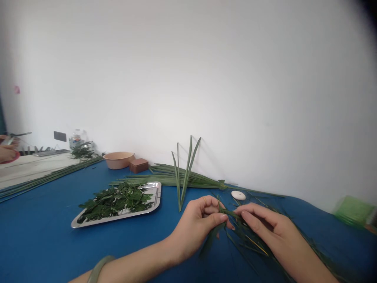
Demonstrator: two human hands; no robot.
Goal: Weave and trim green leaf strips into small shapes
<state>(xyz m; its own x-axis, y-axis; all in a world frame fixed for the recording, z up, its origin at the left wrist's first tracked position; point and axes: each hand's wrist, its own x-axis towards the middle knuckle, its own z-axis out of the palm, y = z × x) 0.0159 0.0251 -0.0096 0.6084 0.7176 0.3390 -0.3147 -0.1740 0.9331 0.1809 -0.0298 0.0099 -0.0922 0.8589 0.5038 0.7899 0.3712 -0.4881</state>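
Note:
My left hand (203,218), with a ring and a bracelet, pinches long green leaf strips (231,214) between thumb and fingers. My right hand (268,226) is closed on the same strips just to the right, fingertips pressed together. Several strip ends hang below and between the hands, over the blue tabletop. A small white oval object (238,195) lies just beyond my right fingers. Long upright leaf blades (185,177) rise behind my left hand. More loose strips and stems spread under and beside my right hand, partly hidden by it.
A metal tray (157,200) of leafy sprigs (120,200) lies to the left. Behind it are a bowl (118,160), a brown box (139,165) and a bundle of long leaves (165,177) along the wall. A green plastic container (353,210) is at right. Another person's hands (8,151) show far left.

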